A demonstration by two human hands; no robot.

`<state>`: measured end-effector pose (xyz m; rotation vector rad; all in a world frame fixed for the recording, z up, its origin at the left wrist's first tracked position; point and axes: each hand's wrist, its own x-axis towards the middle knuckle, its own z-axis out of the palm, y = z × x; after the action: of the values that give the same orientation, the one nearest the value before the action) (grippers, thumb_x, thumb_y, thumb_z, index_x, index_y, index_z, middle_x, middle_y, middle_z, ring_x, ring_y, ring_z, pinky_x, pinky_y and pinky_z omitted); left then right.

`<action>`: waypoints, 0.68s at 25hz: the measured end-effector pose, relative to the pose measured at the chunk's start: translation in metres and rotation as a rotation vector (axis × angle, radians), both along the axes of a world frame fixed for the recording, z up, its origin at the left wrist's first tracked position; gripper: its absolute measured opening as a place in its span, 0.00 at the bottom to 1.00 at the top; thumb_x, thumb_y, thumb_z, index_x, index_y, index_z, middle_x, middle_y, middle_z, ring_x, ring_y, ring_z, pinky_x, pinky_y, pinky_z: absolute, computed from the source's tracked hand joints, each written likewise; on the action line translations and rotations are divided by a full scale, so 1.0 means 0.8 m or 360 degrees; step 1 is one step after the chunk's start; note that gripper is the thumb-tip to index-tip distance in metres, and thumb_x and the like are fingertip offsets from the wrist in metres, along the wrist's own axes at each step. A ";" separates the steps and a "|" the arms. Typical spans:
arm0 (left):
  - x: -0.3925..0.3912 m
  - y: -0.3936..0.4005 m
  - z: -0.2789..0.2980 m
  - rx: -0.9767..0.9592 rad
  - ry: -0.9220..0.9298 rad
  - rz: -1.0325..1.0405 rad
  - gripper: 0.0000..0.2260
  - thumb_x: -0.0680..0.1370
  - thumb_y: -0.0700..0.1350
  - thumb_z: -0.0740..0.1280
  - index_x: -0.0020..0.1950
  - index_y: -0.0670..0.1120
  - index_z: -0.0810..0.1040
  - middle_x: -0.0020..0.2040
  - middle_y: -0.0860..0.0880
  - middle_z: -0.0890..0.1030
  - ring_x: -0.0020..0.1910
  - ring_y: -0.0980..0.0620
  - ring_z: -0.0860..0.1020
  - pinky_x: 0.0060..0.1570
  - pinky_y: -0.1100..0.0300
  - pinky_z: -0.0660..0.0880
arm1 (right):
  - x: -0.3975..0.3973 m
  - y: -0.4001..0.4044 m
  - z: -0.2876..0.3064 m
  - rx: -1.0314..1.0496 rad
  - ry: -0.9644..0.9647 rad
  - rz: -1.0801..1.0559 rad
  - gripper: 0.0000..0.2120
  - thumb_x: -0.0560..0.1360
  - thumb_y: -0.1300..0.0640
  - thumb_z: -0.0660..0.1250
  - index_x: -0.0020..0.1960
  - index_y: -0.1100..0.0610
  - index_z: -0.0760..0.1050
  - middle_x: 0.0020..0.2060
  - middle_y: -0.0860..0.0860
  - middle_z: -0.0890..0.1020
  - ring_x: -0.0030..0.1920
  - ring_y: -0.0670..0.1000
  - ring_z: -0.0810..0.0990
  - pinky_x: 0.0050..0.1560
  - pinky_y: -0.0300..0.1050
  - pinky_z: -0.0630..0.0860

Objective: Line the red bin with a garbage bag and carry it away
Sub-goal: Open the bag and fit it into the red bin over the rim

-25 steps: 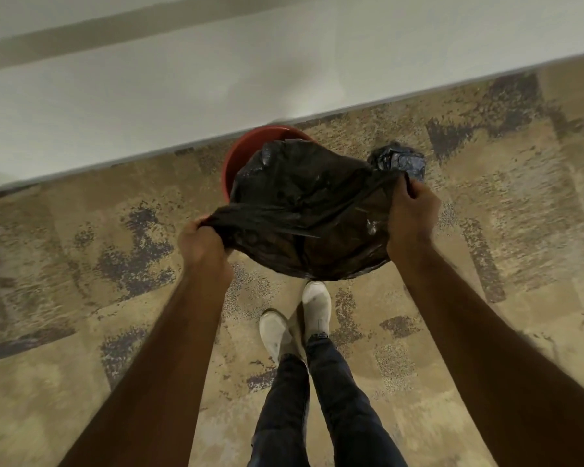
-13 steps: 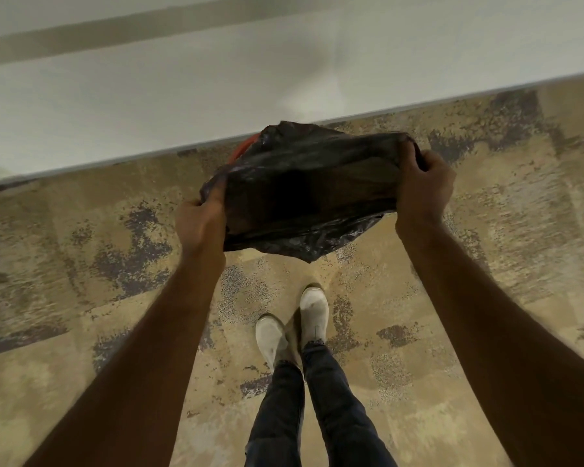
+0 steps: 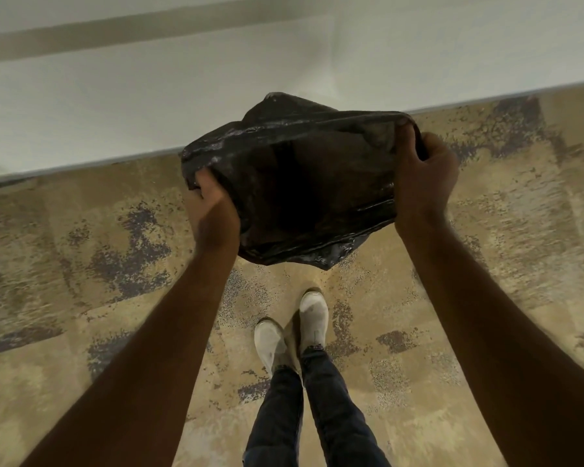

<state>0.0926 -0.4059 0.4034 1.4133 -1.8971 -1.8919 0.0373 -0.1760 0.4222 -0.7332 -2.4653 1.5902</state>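
A black garbage bag is stretched wide between both hands, its mouth open toward me with a dark hollow inside. My left hand grips the bag's left edge, fingers curled into the plastic. My right hand clutches the right edge, fingers wrapped over the rim. The red bin is hidden behind the bag; none of it shows.
A white wall with a baseboard runs across the top. Patterned beige and dark carpet covers the floor. My two feet in white shoes and dark trousers stand just below the bag.
Both hands have spread the bag's mouth wider and lifted it. The bin's red rim, visible a second ago, is now fully covered by the bag.
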 end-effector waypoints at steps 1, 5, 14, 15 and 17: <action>-0.001 -0.001 0.001 -0.0044 0.0046 0.0016 0.15 0.77 0.58 0.54 0.43 0.55 0.78 0.38 0.62 0.81 0.41 0.63 0.78 0.45 0.61 0.75 | -0.001 -0.002 0.001 -0.0004 0.0035 0.0000 0.21 0.81 0.47 0.67 0.31 0.47 0.69 0.20 0.37 0.71 0.24 0.38 0.65 0.25 0.31 0.60; -0.005 -0.003 -0.007 -0.0042 0.0146 -0.0046 0.16 0.75 0.59 0.54 0.38 0.68 0.81 0.35 0.68 0.82 0.40 0.66 0.80 0.45 0.59 0.78 | -0.004 -0.011 -0.009 -0.0005 0.0113 0.0037 0.19 0.82 0.46 0.67 0.33 0.46 0.71 0.23 0.36 0.72 0.26 0.36 0.67 0.26 0.30 0.62; -0.003 -0.030 -0.131 -0.0049 -0.0433 -0.0466 0.34 0.76 0.72 0.48 0.67 0.53 0.78 0.62 0.43 0.80 0.61 0.41 0.78 0.61 0.45 0.76 | 0.004 -0.007 -0.133 0.0552 -0.0474 0.0628 0.21 0.81 0.36 0.62 0.46 0.53 0.81 0.35 0.48 0.82 0.35 0.51 0.81 0.33 0.48 0.77; 0.000 -0.032 -0.147 -0.0078 -0.0465 -0.0502 0.36 0.77 0.73 0.47 0.67 0.51 0.79 0.58 0.43 0.80 0.58 0.42 0.78 0.56 0.49 0.75 | 0.004 -0.006 -0.144 0.0592 -0.0501 0.0624 0.23 0.81 0.36 0.62 0.43 0.53 0.80 0.33 0.48 0.81 0.34 0.51 0.80 0.33 0.47 0.75; 0.004 -0.035 -0.173 -0.0103 -0.0508 -0.0529 0.40 0.76 0.75 0.45 0.66 0.48 0.80 0.53 0.45 0.80 0.57 0.40 0.79 0.52 0.53 0.72 | 0.002 -0.008 -0.165 0.0626 -0.0534 0.0624 0.25 0.82 0.35 0.60 0.40 0.54 0.79 0.31 0.48 0.80 0.32 0.51 0.79 0.32 0.46 0.72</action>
<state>0.0961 -0.4337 0.2651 1.5367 -2.4537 -1.7947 0.0387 -0.1822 0.2899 -0.5082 -3.1947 1.0724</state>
